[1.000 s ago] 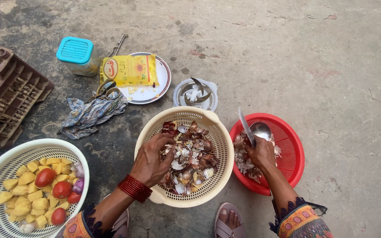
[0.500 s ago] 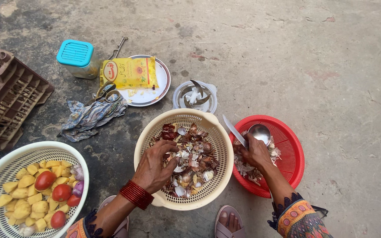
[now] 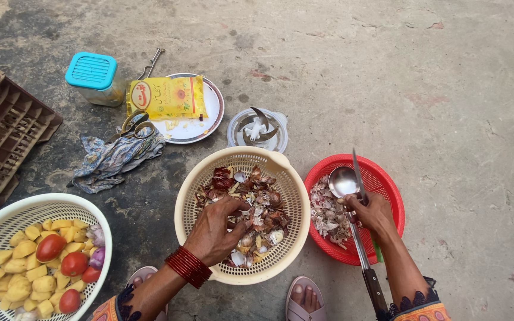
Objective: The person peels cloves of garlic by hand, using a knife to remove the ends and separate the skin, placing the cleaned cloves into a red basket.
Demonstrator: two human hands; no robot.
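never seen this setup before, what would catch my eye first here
The beige colander in the middle, heaped with onion and garlic peels, where the left hand digs in. Beside it on the right, a red basket of garlic skins holds a ladle, and the right hand grips a knife there. At lower left, a white colander shows yellow potato chunks and red tomatoes.

Shiny metal ladle (image 3: 344, 181) and knife (image 3: 358, 172) in my right hand (image 3: 371, 211), plastic mesh baskets (image 3: 287, 238), papery dry peels (image 3: 257, 208), rough concrete floor (image 3: 388, 77).
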